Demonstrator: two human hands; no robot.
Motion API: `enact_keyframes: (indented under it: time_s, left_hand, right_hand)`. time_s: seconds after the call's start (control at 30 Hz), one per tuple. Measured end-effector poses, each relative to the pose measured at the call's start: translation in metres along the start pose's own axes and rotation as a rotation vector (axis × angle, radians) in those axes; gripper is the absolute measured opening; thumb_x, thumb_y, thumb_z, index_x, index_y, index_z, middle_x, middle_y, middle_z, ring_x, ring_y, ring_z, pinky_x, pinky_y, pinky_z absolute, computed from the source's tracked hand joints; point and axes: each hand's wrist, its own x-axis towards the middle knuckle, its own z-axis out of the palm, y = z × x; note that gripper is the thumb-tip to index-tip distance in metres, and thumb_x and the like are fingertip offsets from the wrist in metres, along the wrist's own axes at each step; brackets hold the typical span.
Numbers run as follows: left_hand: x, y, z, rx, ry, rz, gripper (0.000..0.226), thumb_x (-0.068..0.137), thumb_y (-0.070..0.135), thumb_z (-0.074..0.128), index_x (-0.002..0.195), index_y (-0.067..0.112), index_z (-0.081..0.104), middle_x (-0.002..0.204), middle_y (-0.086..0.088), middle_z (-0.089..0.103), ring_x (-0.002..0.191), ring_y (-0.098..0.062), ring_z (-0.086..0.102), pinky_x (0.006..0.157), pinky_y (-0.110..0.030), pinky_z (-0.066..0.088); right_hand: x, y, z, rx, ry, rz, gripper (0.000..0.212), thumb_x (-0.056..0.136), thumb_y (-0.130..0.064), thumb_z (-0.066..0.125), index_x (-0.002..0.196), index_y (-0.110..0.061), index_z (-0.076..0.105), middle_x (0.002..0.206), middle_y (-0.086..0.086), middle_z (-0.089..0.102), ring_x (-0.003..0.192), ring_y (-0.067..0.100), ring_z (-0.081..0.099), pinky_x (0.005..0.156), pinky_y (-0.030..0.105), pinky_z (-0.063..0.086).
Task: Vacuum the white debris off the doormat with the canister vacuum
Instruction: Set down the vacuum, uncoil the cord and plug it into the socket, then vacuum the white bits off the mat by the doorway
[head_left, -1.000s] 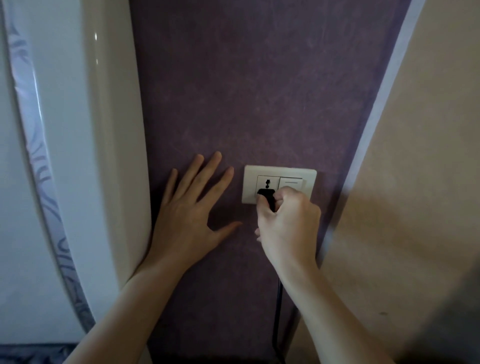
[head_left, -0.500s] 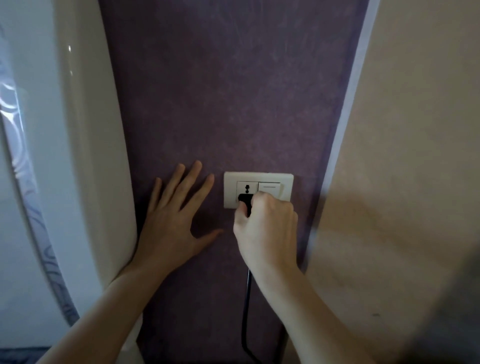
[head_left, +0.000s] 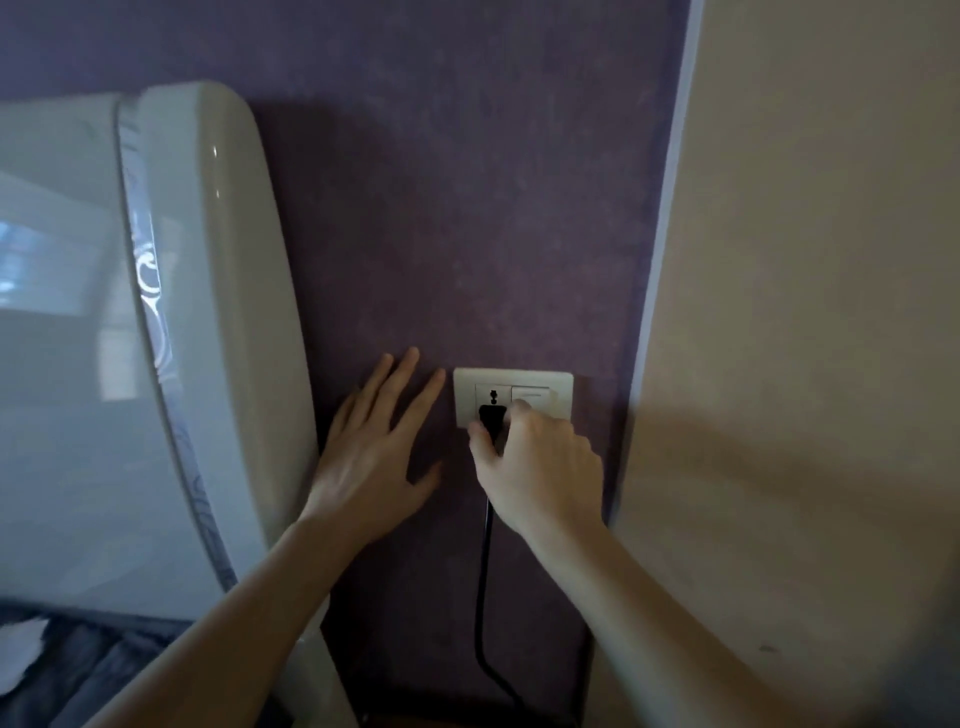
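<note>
Your right hand is easing back from the socket plate, baring more of the vacuum's plug; its fingers are clamping the plug. Keep pushing straight in while your left hand is bracing flat on the wall, fingers spread. The cord is hanging below your grip.

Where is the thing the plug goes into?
Look at the purple wall strip between the tall white appliance and the beige wall. Low on it sits a white outlet plate, just right of the flat left hand. It alone has a black plug at its socket, pinched by the right hand, beside a rocker switch.
</note>
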Motion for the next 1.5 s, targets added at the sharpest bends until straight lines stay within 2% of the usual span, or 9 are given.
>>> enact_keyframes:
  time_s: [0.13, 0.23, 0.5, 0.7, 0.83, 1.0, 1.13, 1.33, 1.5]
  left_hand:
    - [0.005, 0.018, -0.045, -0.043, -0.096, -0.082, 0.087, 0.082, 0.043, 0.063, 0.158, 0.03, 0.022, 0.162, -0.001, 0.028, 0.147, -0.022, 0.032, 0.119, -0.049, 0.03]
    - [0.023, 0.024, -0.099, -0.054, -0.174, -0.147, 0.083, 0.083, 0.048, 0.059, 0.157, 0.032, 0.025, 0.155, 0.004, 0.041, 0.141, -0.019, 0.042, 0.117, -0.048, 0.033]
    - [0.097, 0.052, -0.275, -0.133, -0.331, -0.155, 0.073, 0.088, 0.056, 0.048, 0.155, 0.029, 0.031, 0.156, 0.003, 0.041, 0.144, -0.021, 0.036, 0.117, -0.051, 0.032]
    - [0.121, 0.095, -0.361, -0.262, -0.391, -0.063, 0.068, 0.089, 0.051, 0.052, 0.15, 0.026, 0.039, 0.153, 0.003, 0.044, 0.142, -0.021, 0.039, 0.118, -0.049, 0.031]
    - [0.118, 0.127, -0.366, -0.318, -0.449, 0.03, 0.066, 0.089, 0.052, 0.054, 0.148, 0.025, 0.042, 0.148, 0.001, 0.05, 0.136, -0.022, 0.046, 0.115, -0.046, 0.033]
    - [0.121, 0.179, -0.36, -0.412, -0.5, 0.16, 0.071, 0.087, 0.052, 0.052, 0.151, 0.023, 0.039, 0.149, -0.002, 0.05, 0.133, -0.024, 0.05, 0.111, -0.046, 0.041]
    - [0.133, 0.227, -0.344, -0.457, -0.578, 0.244, 0.074, 0.087, 0.054, 0.046, 0.154, 0.028, 0.032, 0.154, 0.001, 0.043, 0.14, -0.021, 0.041, 0.113, -0.046, 0.039]
    - [0.151, 0.322, -0.308, -0.57, -0.678, 0.382, 0.071, 0.089, 0.049, 0.059, 0.153, 0.029, 0.036, 0.152, 0.005, 0.045, 0.138, -0.017, 0.043, 0.114, -0.038, 0.037]
    - [0.172, 0.407, -0.27, -0.771, -0.989, 0.43, 0.069, 0.09, 0.049, 0.065, 0.151, 0.029, 0.039, 0.152, 0.007, 0.044, 0.137, -0.015, 0.043, 0.108, -0.031, 0.039]
  right_hand:
    - [0.015, 0.001, -0.033, -0.036, -0.284, -0.065, 0.036, 0.099, -0.046, 0.054, 0.118, -0.016, 0.058, 0.117, 0.005, 0.065, 0.11, 0.031, 0.063, 0.082, 0.04, 0.053]
    - [0.027, -0.014, -0.071, -0.086, -0.437, -0.094, 0.044, 0.097, -0.046, 0.055, 0.131, -0.017, 0.055, 0.131, 0.006, 0.059, 0.123, 0.03, 0.055, 0.093, 0.042, 0.053]
    - [0.033, -0.082, -0.24, -0.164, -0.378, -0.121, 0.068, 0.093, -0.058, 0.035, 0.148, -0.021, 0.051, 0.143, 0.006, 0.056, 0.137, 0.03, 0.047, 0.107, 0.049, 0.044]
    - [0.014, -0.104, -0.35, -0.18, -0.355, -0.047, 0.063, 0.088, -0.051, 0.046, 0.14, -0.018, 0.058, 0.14, 0.009, 0.059, 0.136, 0.033, 0.049, 0.109, 0.057, 0.043]
    - [-0.017, -0.089, -0.38, -0.184, -0.312, 0.058, 0.063, 0.086, -0.047, 0.056, 0.142, -0.019, 0.056, 0.142, 0.009, 0.058, 0.137, 0.033, 0.049, 0.111, 0.056, 0.041]
    - [-0.067, -0.05, -0.413, -0.23, -0.332, 0.248, 0.061, 0.101, -0.045, 0.048, 0.157, -0.028, 0.032, 0.161, 0.001, 0.035, 0.152, 0.025, 0.024, 0.125, 0.046, 0.02]
    - [-0.103, -0.001, -0.438, -0.284, -0.299, 0.352, 0.059, 0.1, -0.045, 0.048, 0.154, -0.023, 0.037, 0.154, 0.004, 0.043, 0.145, 0.027, 0.036, 0.12, 0.044, 0.031]
    - [-0.147, 0.088, -0.462, -0.289, -0.195, 0.517, 0.057, 0.096, -0.046, 0.051, 0.145, -0.019, 0.051, 0.139, 0.004, 0.057, 0.132, 0.027, 0.052, 0.109, 0.046, 0.045]
    - [-0.159, 0.157, -0.473, -0.227, -0.117, 0.666, 0.058, 0.094, -0.036, 0.066, 0.145, -0.015, 0.051, 0.138, 0.006, 0.06, 0.129, 0.027, 0.056, 0.105, 0.044, 0.048]
